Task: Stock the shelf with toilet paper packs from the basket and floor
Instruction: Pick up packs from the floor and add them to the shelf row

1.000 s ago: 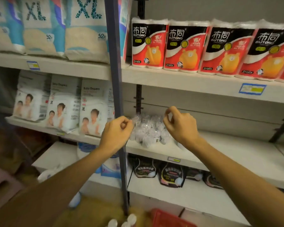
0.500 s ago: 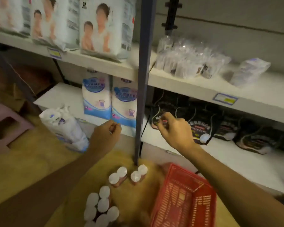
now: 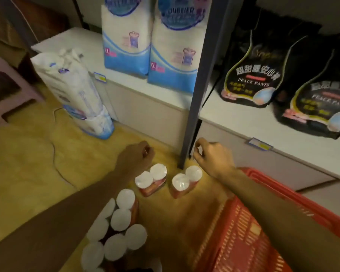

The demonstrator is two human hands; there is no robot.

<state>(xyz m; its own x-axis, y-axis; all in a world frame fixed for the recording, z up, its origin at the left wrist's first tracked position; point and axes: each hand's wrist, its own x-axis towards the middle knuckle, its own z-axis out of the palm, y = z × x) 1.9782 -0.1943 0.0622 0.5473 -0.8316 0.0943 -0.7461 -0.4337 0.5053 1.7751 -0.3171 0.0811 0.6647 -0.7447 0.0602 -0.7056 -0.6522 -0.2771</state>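
Two red two-roll toilet paper packs stand upright on the yellow floor: one [image 3: 151, 180] just below my left hand [image 3: 136, 156], the other [image 3: 185, 180] just below my right hand [image 3: 212, 159]. Both hands hover above them with fingers loosely curled, holding nothing. Several more packs [image 3: 116, 230] stand clustered under my left forearm. The red plastic basket [image 3: 249, 228] sits under my right forearm; its visible inside looks bare.
A dark shelf post [image 3: 196, 107] meets the floor between my hands. The bottom shelf [image 3: 130, 75] holds blue diaper packs [image 3: 175, 55] and black pants bags [image 3: 249, 75]. A tall white pack [image 3: 77, 95] leans on the floor at left, beside a pink stool [image 3: 2, 91].
The view has dropped from the upper shelves to the floor. Both hands have come down from the middle shelf to just above the two front packs.
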